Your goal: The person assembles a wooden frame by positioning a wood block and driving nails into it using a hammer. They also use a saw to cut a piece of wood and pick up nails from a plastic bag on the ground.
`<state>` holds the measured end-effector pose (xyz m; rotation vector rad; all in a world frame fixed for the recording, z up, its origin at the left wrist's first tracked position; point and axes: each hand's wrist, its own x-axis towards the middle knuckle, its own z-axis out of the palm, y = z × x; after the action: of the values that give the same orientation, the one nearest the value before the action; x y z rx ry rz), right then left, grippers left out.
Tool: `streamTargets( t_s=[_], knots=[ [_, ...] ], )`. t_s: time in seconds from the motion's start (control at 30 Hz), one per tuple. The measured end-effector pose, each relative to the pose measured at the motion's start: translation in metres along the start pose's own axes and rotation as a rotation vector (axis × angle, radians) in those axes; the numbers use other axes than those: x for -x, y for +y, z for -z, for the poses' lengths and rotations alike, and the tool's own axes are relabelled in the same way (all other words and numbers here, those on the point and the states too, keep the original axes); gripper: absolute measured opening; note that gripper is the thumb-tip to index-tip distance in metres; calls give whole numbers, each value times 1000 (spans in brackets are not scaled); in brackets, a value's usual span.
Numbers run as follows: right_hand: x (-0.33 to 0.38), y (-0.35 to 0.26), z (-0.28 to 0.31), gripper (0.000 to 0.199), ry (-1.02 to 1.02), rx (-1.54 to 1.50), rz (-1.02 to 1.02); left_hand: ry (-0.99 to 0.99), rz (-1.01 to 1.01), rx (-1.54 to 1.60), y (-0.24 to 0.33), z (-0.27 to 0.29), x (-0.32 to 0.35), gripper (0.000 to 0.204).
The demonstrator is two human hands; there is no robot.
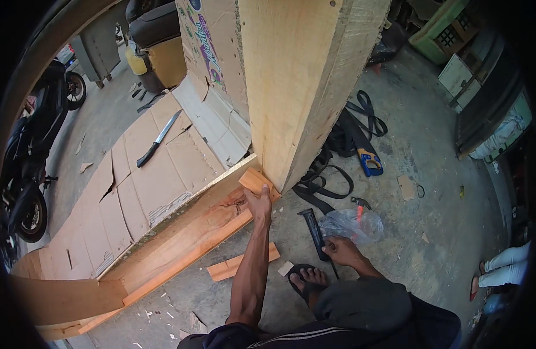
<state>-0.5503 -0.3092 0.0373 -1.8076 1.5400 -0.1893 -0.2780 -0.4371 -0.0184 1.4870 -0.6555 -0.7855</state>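
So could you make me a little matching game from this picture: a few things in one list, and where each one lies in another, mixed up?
Things:
1. knife
2. hand saw
3. small wooden block
4. clear plastic bag

Places:
A. under the left hand, at the foot of the upright beam
B. on the flattened cardboard
C. on the concrete floor just beyond the right hand
D. among the black straps

Pairs: 1-B, 2-D, 3-A, 4-C
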Motion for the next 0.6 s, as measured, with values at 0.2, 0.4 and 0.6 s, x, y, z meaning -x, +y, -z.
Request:
streamTargets(
  t_s=[0.2, 0.4, 0.6],
  knots=[
    [50, 62, -1, 31, 103, 91, -200, 12, -5, -425, 29, -16, 10, 49],
    [67, 118, -20, 24, 544, 47, -392, -14, -83, -636, 30, -13, 7, 53],
    [36, 142, -24, 28, 571, 4, -454, -112, -42, -773, 54, -11, -2, 57]
  ],
)
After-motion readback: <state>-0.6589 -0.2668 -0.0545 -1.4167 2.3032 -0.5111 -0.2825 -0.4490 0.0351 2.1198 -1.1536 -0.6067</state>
